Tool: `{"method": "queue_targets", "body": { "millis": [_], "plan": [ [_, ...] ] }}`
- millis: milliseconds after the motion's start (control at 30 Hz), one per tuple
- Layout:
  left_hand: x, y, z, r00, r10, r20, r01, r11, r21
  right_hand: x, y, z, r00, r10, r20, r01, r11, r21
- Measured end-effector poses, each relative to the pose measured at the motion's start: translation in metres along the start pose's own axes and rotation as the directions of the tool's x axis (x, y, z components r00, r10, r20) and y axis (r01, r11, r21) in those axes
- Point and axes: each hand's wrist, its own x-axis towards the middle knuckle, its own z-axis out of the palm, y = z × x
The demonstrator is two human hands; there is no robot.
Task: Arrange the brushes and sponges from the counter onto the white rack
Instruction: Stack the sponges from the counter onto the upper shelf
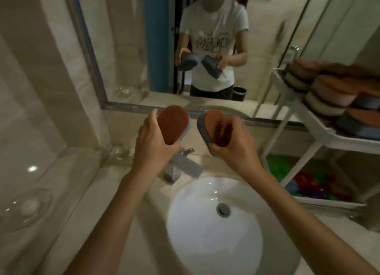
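Probably best carried right to the rack (320,124), laid flat on the piles (329,97) there, brown face up, one at a time. Counted one rack, one sink (205,237), two sponges over it: left sponge (172,124) gripped in left hand (153,145), right sponge (213,126) in right hand (236,149). Could not count the piles on the top shelf: too blurred.

Glossy beige tile wall (30,89) at left, dim warm light, small glare spots. Metal-framed mirror (127,48) above pale stone bench (82,192). 1 white oval basin (205,244) sunk in bench, chrome drain (223,210) at centre, squared chrome tap (181,165) behind. Clear glass dish (26,209) far left on bench. Blue door edge (158,38) reflected.
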Motion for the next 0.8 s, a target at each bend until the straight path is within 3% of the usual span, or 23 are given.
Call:
{"method": "queue_targets", "body": {
  "millis": [167, 367, 467, 600, 800],
  "plan": [
    [-0.013, 0.109, 0.040, 0.970, 0.237, 0.059, -0.237, 0.971, -0.007, -0.009, 0.044, -0.113, 0.982, 0.001, -0.191, -0.007, 0.999, -0.032],
    [-0.024, 0.225, 0.100, 0.871, 0.470, 0.145, -0.479, 0.877, 0.033, -0.020, 0.100, -0.245, 0.964, -0.016, -0.266, -0.001, 0.998, -0.064],
    [-0.031, 0.283, 0.131, 0.820, 0.538, 0.197, -0.548, 0.837, -0.008, -0.022, 0.138, -0.313, 0.969, 0.028, -0.247, -0.040, 0.998, -0.045],
    [-0.034, 0.338, 0.168, 0.760, 0.557, 0.334, -0.589, 0.808, -0.007, -0.010, 0.191, -0.365, 0.985, 0.090, -0.147, -0.113, 0.982, -0.154],
    [-0.024, 0.369, 0.198, 0.764, 0.451, 0.461, -0.541, 0.838, 0.077, 0.010, 0.239, -0.377, 0.996, 0.080, 0.048, -0.062, 0.950, -0.306]
  ]
}}
